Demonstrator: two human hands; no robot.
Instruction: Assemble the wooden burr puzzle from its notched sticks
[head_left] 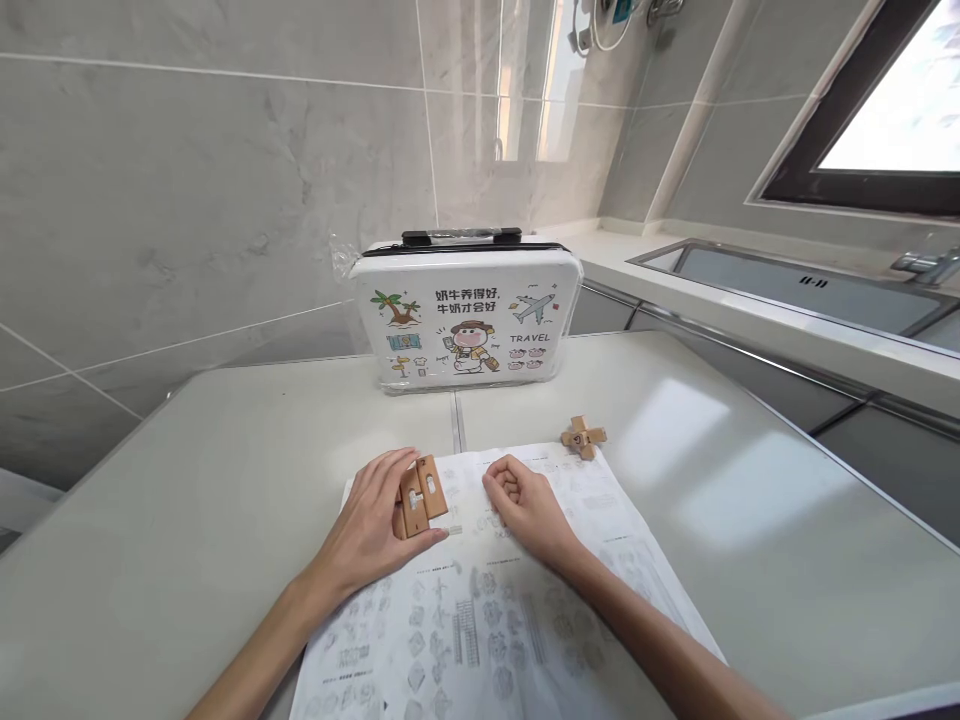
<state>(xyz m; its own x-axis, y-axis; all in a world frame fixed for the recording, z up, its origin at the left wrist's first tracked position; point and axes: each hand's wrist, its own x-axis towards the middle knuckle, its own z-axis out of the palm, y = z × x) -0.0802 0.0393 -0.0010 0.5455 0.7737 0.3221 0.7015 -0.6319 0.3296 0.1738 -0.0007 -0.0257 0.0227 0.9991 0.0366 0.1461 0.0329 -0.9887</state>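
Curved round several flat wooden puzzle pieces (417,498), my left hand (369,512) has its fingers at their upper left and its thumb along their lower edge. The pieces lie side by side at the upper left of a printed paper sheet (517,620), and some have cut-out notches or slots. My right hand (529,505) rests on the sheet to their right, its fingers curled in, with no object showing in them. Beyond it, at the sheet's far right corner, stands a cross-shaped wooden puzzle (583,437).
A white travel case (469,320) with cartoon prints and a black handle, wrapped in clear plastic, stands at the back of the pale table (247,450). Behind it rises a grey tiled wall (225,180). On the right are a counter with a sink (780,285) and a window (892,120).
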